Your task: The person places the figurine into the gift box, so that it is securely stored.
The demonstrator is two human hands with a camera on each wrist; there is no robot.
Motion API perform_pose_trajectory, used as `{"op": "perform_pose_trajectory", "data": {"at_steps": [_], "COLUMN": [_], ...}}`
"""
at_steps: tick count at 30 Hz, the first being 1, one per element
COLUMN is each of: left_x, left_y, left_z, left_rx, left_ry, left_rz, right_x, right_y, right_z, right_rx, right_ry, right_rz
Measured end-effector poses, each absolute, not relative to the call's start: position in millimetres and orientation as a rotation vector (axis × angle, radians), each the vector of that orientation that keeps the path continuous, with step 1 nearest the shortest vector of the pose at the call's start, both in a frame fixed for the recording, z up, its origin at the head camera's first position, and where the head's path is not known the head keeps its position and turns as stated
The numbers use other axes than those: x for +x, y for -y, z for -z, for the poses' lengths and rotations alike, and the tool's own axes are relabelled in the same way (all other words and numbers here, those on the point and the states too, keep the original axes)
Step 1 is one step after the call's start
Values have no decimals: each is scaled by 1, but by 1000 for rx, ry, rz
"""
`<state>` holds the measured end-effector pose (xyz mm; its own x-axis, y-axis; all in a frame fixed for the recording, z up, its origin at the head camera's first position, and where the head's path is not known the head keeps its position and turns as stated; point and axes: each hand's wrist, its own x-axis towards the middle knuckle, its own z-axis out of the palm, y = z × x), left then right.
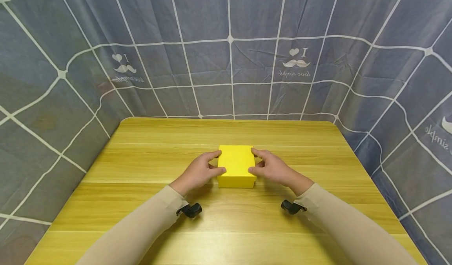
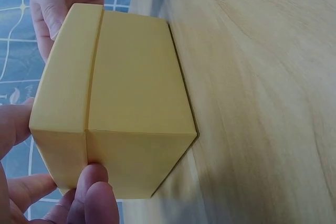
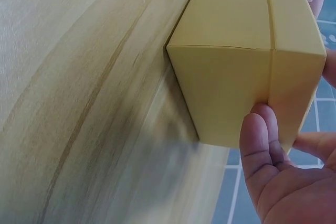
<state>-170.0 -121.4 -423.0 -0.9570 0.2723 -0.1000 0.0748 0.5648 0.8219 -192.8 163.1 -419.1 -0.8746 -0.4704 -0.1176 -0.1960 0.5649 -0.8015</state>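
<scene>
A small yellow box [image 1: 236, 182] sits on the table with its matching lid [image 1: 236, 159] seated on top. My left hand [image 1: 200, 169] grips the lid from the left, thumb on its near top edge and index finger farther back. On the opposite side, my right hand [image 1: 272, 167] holds the lid in a mirrored way. In the left wrist view, other left fingertips [image 2: 94, 182] lie along the seam between lid and box body. Right fingertips [image 3: 257, 124] reach the same seam in the right wrist view. The box's inside is hidden under the lid.
The wood-grain table [image 1: 159, 159] extends on all sides of the box. Grey curtains [image 1: 208, 61] with white grid lines hang behind the table and along both sides. A black strap-like piece [image 1: 190, 210] shows at the left sleeve, and another [image 1: 292, 207] at the right.
</scene>
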Motion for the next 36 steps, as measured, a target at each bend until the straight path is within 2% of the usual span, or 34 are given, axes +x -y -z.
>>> {"op": "perform_pose_trajectory", "data": {"at_steps": [36], "left_x": [-168], "left_y": [120], "left_z": [439], "left_rx": [332], "left_ry": [-2671], "left_rz": [-1226], "right_x": [-197], "right_y": [-164], "right_z": [433], "right_rx": [-592], "right_ry": [-2514], "right_rz": [1067]}}
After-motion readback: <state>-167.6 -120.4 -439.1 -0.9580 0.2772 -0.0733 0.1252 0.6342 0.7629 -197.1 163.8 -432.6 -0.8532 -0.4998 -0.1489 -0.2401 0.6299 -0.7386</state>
